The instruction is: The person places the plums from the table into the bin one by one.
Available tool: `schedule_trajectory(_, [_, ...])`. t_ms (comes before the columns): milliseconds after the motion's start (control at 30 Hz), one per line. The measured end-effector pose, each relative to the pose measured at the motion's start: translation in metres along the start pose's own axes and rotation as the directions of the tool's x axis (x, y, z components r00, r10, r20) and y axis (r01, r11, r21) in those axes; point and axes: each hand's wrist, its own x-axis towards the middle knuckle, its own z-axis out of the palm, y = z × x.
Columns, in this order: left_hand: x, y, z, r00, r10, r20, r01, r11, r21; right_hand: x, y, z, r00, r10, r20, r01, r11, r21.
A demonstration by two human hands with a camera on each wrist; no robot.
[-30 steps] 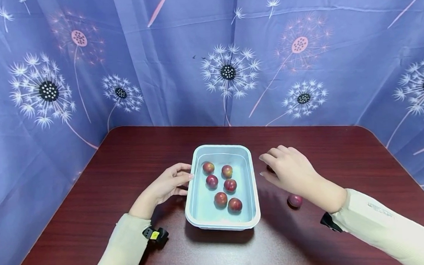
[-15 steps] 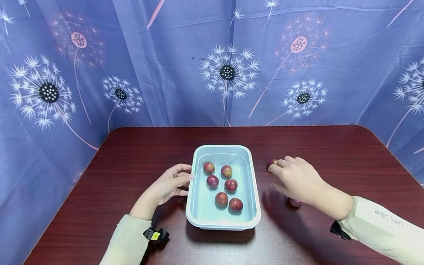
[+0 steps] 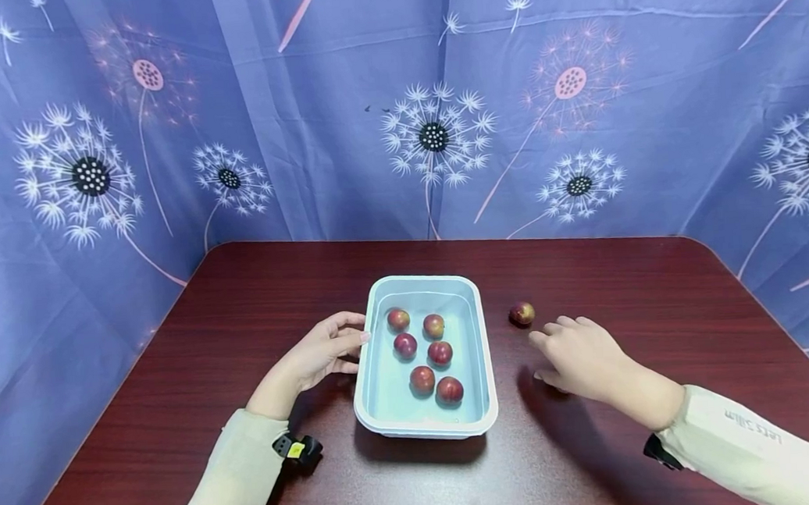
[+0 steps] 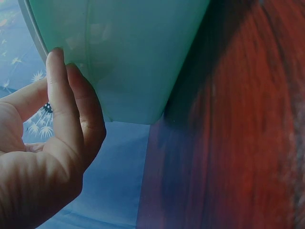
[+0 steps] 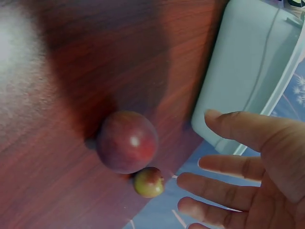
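A pale blue plastic tub point(image 3: 392, 406) stands mid-table with several dark red plums point(image 3: 422, 379) spread over its floor. My left hand point(image 3: 313, 358) holds the tub's left side, thumb at the rim and bent fingers against the outer wall point(image 4: 128, 57). To the right of the tub, my right hand point(image 3: 584, 361) hovers over a plum point(image 5: 127, 142), its fingers spread and nothing between them. That plum is mostly hidden under the hand in the head view. Another plum point(image 3: 521, 314), red with a yellowish patch, lies on the table beyond the right fingertips.
The dark red wood table point(image 3: 273, 293) has rounded far corners. A blue curtain point(image 3: 340, 132) with dandelion prints hangs around its back and sides. A black wrist strap with a small device point(image 3: 298, 449) sits on the left sleeve.
My right hand has moved toward me and to the right, away from the farther plum, which now shows fully, and over the nearer one. The left hand and the tub stay put.
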Motion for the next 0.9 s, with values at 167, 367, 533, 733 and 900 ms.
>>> schedule_trajectory(167, [0.0,-0.001,0.0,1.0,0.0,0.001,0.0,1.0,-0.001,-0.004,0.0,0.005,1.0,0.005,0.023,-0.005,1.0,-0.001])
schedule_trajectory(367, [0.0,0.0,-0.001,1.0,-0.006,0.006,0.006,1.0,-0.002,-0.009,0.0,0.01,0.996,0.019,0.088,-0.02,1.0,0.002])
schedule_trajectory(533, [0.0,0.0,-0.002,1.0,-0.011,0.005,0.011,1.0,-0.002,-0.012,0.0,0.013,0.987,0.036,0.154,-0.037,0.999,0.003])
schedule_trajectory(733, [0.001,-0.001,-0.003,1.0,-0.009,0.007,0.009,1.0,-0.008,-0.015,0.001,0.018,0.979,0.048,0.2,-0.053,0.998,0.019])
schedule_trajectory(900, [0.001,-0.001,-0.002,1.0,-0.009,0.009,0.009,1.0,-0.01,-0.016,0.002,0.021,0.976,0.047,0.214,-0.052,0.999,0.018])
